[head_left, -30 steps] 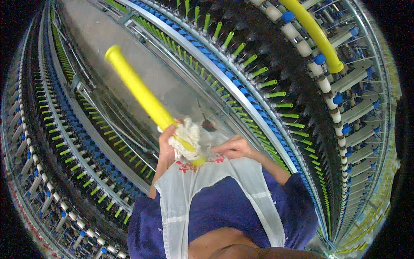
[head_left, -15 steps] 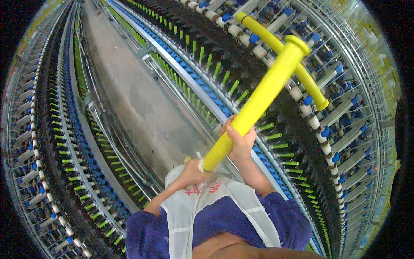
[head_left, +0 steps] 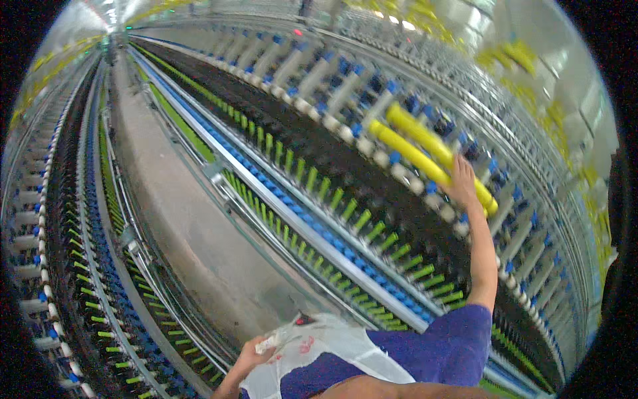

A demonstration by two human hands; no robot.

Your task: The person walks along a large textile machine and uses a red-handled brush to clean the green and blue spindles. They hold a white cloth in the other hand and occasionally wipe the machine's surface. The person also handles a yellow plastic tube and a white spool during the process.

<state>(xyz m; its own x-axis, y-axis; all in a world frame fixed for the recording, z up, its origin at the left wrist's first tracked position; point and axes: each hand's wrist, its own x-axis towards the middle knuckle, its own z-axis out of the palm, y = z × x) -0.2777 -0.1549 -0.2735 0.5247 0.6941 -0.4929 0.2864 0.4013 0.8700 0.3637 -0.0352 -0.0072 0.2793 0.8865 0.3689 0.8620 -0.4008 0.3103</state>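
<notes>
Two yellow bobbin tubes lie side by side, slanting, on top of the spinning machine at the right: a near tube (head_left: 409, 151) and a far tube (head_left: 417, 126). At their lower right part is my right hand (head_left: 463, 183), arm stretched out. Its fingers reach across the far tube and look curled on it, though blur softens them. Low in front of my white apron (head_left: 325, 336), my left hand (head_left: 249, 356) is closed around a small white piece (head_left: 268, 344), whose kind is unclear.
Rows of green spindle tubes (head_left: 312, 178) stick up along the machine on the right, below white rollers and blue parts. Another machine with green spindle tubes (head_left: 100, 319) runs along the left. Between them stretches a narrow grey floor aisle (head_left: 193, 219).
The upright yellow tube has gone from both my hands onto the machine beside the other tube. My right hand has reached out right; my left has dropped to the apron. The view has swung.
</notes>
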